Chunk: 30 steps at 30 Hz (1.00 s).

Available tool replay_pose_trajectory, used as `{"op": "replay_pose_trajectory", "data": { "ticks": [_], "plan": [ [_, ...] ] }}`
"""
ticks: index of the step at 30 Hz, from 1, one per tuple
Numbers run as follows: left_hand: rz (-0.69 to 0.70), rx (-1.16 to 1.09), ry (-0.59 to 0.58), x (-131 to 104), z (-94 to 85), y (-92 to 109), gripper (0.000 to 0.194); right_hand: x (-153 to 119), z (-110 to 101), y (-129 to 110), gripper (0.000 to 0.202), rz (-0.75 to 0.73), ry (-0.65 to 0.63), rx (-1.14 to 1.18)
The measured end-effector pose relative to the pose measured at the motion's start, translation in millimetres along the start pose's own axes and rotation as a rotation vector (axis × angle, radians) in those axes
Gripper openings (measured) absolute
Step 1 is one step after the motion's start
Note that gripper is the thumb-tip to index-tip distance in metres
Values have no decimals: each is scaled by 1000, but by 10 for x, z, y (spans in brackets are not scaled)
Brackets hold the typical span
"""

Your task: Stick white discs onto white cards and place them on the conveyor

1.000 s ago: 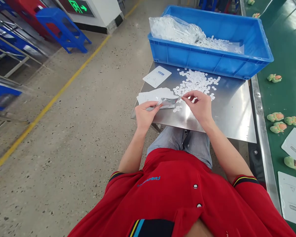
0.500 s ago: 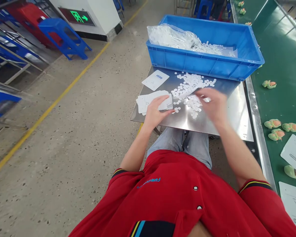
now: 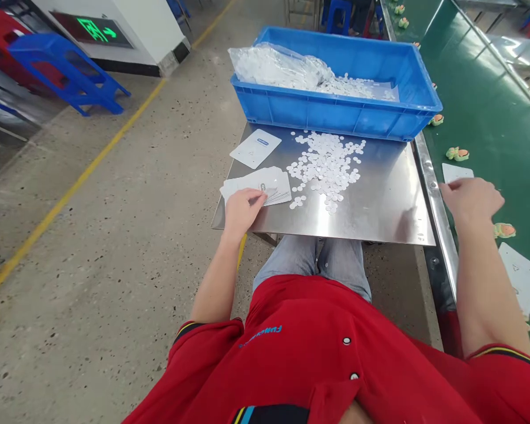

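My left hand [image 3: 244, 207] rests at the near left edge of a fanned stack of white cards [image 3: 274, 182], its thumb and fingertips pinched on the top card. Over the green belt at the right is my right hand [image 3: 473, 199], its fingers curled; a white card [image 3: 457, 172] shows just beyond it. Whether that hand grips the card is hidden. A single white card [image 3: 256, 148] lies behind the stack. Many small white discs [image 3: 329, 165] are spread in a loose pile on the metal table [image 3: 371, 212].
A blue crate [image 3: 335, 112] stands at the table's back, holding a plastic bag [image 3: 278, 66] and loose white discs. Small green and orange figures [image 3: 458, 154] and another white card [image 3: 519, 274] lie on the green belt [image 3: 490, 129]. A metal rail [image 3: 437, 206] borders the belt.
My right hand has moved from above the discs to the belt at the right. My left hand has closed from a spread pose to a pinch at the card stack. The view has shifted right.
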<state>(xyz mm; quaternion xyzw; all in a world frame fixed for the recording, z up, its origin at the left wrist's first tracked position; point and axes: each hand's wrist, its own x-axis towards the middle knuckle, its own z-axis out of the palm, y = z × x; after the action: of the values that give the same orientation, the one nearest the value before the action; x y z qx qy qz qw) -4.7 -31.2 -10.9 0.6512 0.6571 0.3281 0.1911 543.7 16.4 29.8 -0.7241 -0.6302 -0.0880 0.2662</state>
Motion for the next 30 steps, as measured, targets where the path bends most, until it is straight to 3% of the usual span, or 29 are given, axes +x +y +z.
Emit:
{"op": "replay_pose_trajectory", "data": {
  "ticks": [3,6,8,10,14,18,21,23,30],
  "plan": [
    [-97,-138,94,-32,6,28,22,125,271,-837,25,70,-295,18],
    [-180,-247,141,-62,-28,54,23,244,651,-1543,25,63,-394,66],
    [-232,-296,119,-79,-64,56,24,292,855,-1795,24,102,-401,62],
    [-267,-335,98,-93,-95,37,27,315,973,-1880,19,161,-397,74],
    [-252,-347,115,-107,-98,-35,36,304,1001,-1772,10,205,-388,219],
    [-190,-349,257,-105,-53,-4,30,250,934,-1610,13,238,-366,375],
    [-177,-392,361,-112,-49,172,20,196,842,-1543,24,229,-359,562],
    [-146,-411,368,-125,-59,352,19,153,735,-1547,26,187,-358,652],
    [63,-500,135,-145,30,950,17,-104,48,-1923,25,16,-357,860]
  ]
}}
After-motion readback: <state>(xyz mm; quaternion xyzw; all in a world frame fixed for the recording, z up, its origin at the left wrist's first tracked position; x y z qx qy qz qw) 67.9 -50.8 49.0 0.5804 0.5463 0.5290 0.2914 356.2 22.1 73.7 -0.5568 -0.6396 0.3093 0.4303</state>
